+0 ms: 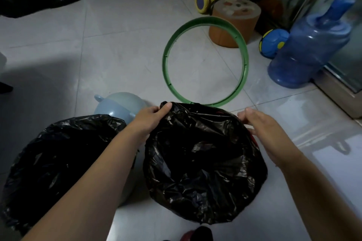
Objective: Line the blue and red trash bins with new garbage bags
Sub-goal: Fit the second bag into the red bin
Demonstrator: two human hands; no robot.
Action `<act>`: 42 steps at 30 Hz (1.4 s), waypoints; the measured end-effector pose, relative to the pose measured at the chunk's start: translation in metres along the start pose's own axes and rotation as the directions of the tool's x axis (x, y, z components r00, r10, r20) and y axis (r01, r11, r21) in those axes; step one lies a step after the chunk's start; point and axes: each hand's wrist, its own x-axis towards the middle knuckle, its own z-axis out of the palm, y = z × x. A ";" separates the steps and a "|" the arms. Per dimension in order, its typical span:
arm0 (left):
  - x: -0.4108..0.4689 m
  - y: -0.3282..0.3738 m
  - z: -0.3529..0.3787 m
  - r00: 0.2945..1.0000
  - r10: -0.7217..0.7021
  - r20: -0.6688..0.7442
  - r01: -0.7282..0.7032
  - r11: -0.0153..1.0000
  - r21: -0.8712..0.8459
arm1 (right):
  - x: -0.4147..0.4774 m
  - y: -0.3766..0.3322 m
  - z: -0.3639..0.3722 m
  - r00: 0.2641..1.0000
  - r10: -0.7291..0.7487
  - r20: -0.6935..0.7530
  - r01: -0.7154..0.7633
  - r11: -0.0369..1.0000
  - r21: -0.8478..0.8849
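Nearly done: left bin (58, 162) bagged; both hands, left hand (150, 119) and right hand (262, 129), fingers pinching black bag (203, 162) over red bin (253, 139), near floor edge. Green ring (205, 60) unfitted.

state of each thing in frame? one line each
Black plastic bag on the right bin: draped over the rim, red showing at its edge.
Left hand: grip pinching that bag's far edge.
Right hand: on the bag's right edge, grip unclear.
Black bag on the left bin: covering the bin.
Green plastic ring: flat on the floor, unattached.
Blue water jug: upright.
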 end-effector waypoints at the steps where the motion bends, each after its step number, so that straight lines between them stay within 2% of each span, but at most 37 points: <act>1: 0.000 0.001 0.001 1.000 -0.006 0.005 0.006 1.000 0.015 | -0.010 0.001 -0.001 1.000 -0.008 -0.005 0.008 1.000 -0.029; 4: 0.002 0.002 0.006 1.000 0.020 -0.022 -0.018 0.996 0.085 | -0.028 0.009 0.000 0.998 0.030 -0.061 -0.036 0.995 -0.094; 6: 0.001 0.001 0.009 0.994 0.075 -0.083 -0.063 0.987 0.146 | -0.034 0.014 0.002 0.997 0.063 -0.048 -0.067 0.994 -0.082; 8: 0.000 -0.002 0.011 0.977 0.142 -0.161 -0.111 0.976 0.188 | -0.036 0.019 0.003 0.994 0.098 -0.046 -0.096 0.993 0.063; 11: -0.001 -0.006 0.014 0.955 0.193 -0.225 -0.156 0.973 0.170 | -0.032 0.017 0.006 0.979 0.195 -0.057 -0.158 0.907 0.389; 13: -0.002 -0.006 0.014 0.932 0.246 -0.266 -0.196 0.960 0.198 | -0.026 0.017 0.008 0.964 0.232 -0.131 -0.148 0.875 0.460; 15: -0.003 -0.009 0.013 0.911 0.295 -0.289 -0.237 0.946 0.219 | -0.020 0.020 0.012 0.941 0.240 -0.237 -0.126 0.902 0.413; 18: -0.001 -0.016 0.008 0.908 0.307 -0.284 -0.260 0.946 0.191 | -0.014 0.027 0.015 0.930 0.177 -0.322 -0.077 0.951 0.299; 24: 0.008 -0.018 0.004 0.935 0.273 -0.225 -0.254 0.961 0.109 | -0.002 0.038 0.012 0.926 0.114 -0.359 -0.022 0.968 0.250; 30: 0.018 -0.028 0.005 0.974 0.143 -0.173 -0.136 0.989 0.054 | 0.006 0.053 0.011 0.944 0.151 -0.292 -0.100 0.978 0.183; 35: 0.014 -0.027 0.006 0.991 0.085 -0.100 -0.087 0.996 -0.016 | 0.013 0.054 0.008 0.949 0.129 -0.289 -0.101 0.989 0.109; 37: 0.013 -0.026 0.002 0.996 0.067 -0.054 -0.072 0.993 -0.089 | 0.015 0.049 0.003 0.973 0.108 -0.203 -0.083 0.988 0.130; 39: 0.011 -0.025 -0.002 0.998 0.059 -0.002 -0.059 0.987 -0.148 | 0.017 0.041 -0.002 0.992 0.106 -0.073 -0.087 0.969 0.230; 42: 0.004 -0.027 -0.010 0.998 0.039 0.055 -0.025 0.968 -0.248 | 0.019 0.031 -0.004 0.992 0.084 0.089 -0.105 0.960 0.260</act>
